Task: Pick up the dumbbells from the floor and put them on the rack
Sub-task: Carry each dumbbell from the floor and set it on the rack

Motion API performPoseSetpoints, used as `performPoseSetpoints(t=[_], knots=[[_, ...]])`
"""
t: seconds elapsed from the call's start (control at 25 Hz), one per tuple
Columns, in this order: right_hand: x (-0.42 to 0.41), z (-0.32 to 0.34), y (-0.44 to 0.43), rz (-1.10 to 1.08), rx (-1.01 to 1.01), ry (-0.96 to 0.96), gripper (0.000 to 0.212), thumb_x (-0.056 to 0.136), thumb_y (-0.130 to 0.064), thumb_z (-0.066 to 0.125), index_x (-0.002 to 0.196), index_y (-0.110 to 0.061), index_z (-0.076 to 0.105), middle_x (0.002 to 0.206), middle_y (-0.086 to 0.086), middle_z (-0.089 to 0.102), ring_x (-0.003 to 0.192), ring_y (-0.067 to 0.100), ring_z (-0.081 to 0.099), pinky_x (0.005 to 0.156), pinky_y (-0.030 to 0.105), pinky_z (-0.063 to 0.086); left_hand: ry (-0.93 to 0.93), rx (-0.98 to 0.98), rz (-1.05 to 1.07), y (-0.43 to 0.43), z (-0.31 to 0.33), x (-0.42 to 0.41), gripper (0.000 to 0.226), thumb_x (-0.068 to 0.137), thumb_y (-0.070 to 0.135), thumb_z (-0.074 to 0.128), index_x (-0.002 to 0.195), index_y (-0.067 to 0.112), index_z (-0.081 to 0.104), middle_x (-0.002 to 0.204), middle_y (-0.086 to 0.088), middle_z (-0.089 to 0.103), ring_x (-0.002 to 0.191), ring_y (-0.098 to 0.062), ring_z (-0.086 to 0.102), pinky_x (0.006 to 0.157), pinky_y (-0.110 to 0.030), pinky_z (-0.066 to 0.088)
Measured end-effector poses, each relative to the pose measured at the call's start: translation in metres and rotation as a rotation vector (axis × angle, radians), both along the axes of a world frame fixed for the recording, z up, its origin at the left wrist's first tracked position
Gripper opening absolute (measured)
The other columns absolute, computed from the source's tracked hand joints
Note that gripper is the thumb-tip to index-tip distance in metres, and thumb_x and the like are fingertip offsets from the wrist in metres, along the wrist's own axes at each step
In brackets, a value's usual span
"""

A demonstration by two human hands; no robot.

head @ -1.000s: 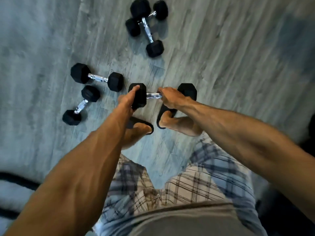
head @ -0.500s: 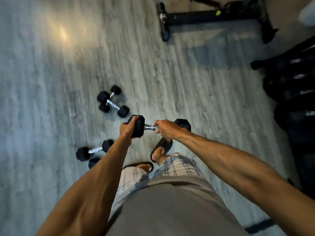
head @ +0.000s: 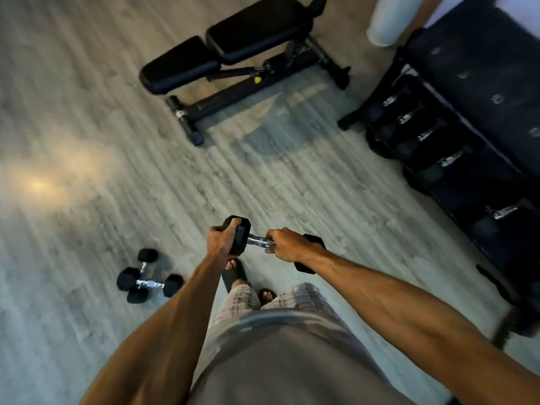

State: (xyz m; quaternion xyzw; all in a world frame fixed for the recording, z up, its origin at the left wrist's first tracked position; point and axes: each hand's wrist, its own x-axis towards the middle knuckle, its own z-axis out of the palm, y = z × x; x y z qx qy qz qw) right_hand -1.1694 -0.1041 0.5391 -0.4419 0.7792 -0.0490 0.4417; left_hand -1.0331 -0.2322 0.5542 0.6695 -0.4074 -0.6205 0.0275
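A black hex dumbbell (head: 257, 239) with a chrome handle hangs in the air in front of my waist. My left hand (head: 222, 239) grips its left head. My right hand (head: 287, 244) is wrapped round the handle, hiding most of the right head. Two more dumbbells (head: 147, 280) lie crossed on the floor at lower left. The black dumbbell rack (head: 455, 147) stands at the right, with several chrome-handled dumbbells on its shelves.
A black adjustable weight bench (head: 233, 57) stands on the floor ahead, left of the rack. A white cylindrical container (head: 390, 20) sits at the top right. My feet in sandals (head: 236, 273) are below the held dumbbell. Grey wood floor lies between me and the rack.
The dumbbell has been lifted from the floor to waist height in both hands. The view has swung up and right, bringing the bench and the rack into sight.
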Motion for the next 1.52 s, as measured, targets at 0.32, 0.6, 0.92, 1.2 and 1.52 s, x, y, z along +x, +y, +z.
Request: performPoseSetpoints(t=[0.32, 0.6, 0.92, 1.2, 1.52], knots=[[-0.152, 0.0, -0.003, -0.388, 0.049, -0.015, 0.029, 0.094, -0.03, 0.061, 0.112, -0.007, 0.061, 0.104, 0.018, 0.066, 0.091, 0.037, 0.062, 0.07, 0.039, 0.045, 0.025, 0.062, -0.407, -0.046, -0.01, -0.209, 0.065, 0.069, 0.049, 0.078, 0.115, 0.007, 0.058, 0.111, -0.018, 0.063, 0.097, -0.038, 0.066, 0.054, -0.047, 0.06], [-0.268, 0.02, -0.003, -0.687, 0.029, 0.007, 0.029, 0.095, -0.03, 0.06, 0.109, -0.005, 0.06, 0.1, 0.018, 0.064, 0.085, 0.032, 0.058, 0.067, 0.033, 0.039, 0.033, -0.035, -0.792, -0.06, 0.005, -0.387, 0.081, 0.054, 0.063, 0.069, 0.114, 0.008, 0.062, 0.107, -0.012, 0.065, 0.101, -0.033, 0.065, 0.088, -0.047, 0.058], [-0.39, 0.009, 0.022, -0.901, 0.007, 0.041, 0.03, 0.091, -0.035, 0.057, 0.107, -0.011, 0.061, 0.103, 0.012, 0.065, 0.095, 0.032, 0.062, 0.079, 0.04, 0.049, 0.027, -0.066, -1.046, -0.031, 0.003, -0.558, 0.082, 0.044, 0.067, 0.069, 0.105, 0.012, 0.066, 0.103, -0.011, 0.07, 0.093, -0.03, 0.068, 0.078, -0.043, 0.062], [-0.52, -0.006, 0.058, -1.008, -0.011, 0.016, 0.025, 0.092, -0.026, 0.059, 0.105, -0.005, 0.06, 0.105, 0.019, 0.065, 0.095, 0.037, 0.061, 0.069, 0.031, 0.036, -0.05, -0.135, -1.112, 0.01, -0.014, -0.703, 0.087, 0.039, 0.071, 0.068, 0.103, 0.012, 0.067, 0.105, -0.012, 0.072, 0.095, -0.03, 0.069, 0.083, -0.042, 0.06], [-0.653, 0.008, 0.107, -1.133, -0.064, 0.032, 0.022, 0.093, -0.025, 0.06, 0.107, -0.007, 0.059, 0.102, 0.017, 0.067, 0.094, 0.035, 0.061, 0.069, 0.029, 0.035, -0.043, -0.213, -1.223, 0.064, 0.009, -0.851, 0.068, 0.066, 0.063, 0.073, 0.11, 0.012, 0.064, 0.11, -0.009, 0.068, 0.1, -0.028, 0.065, 0.081, -0.032, 0.055]])
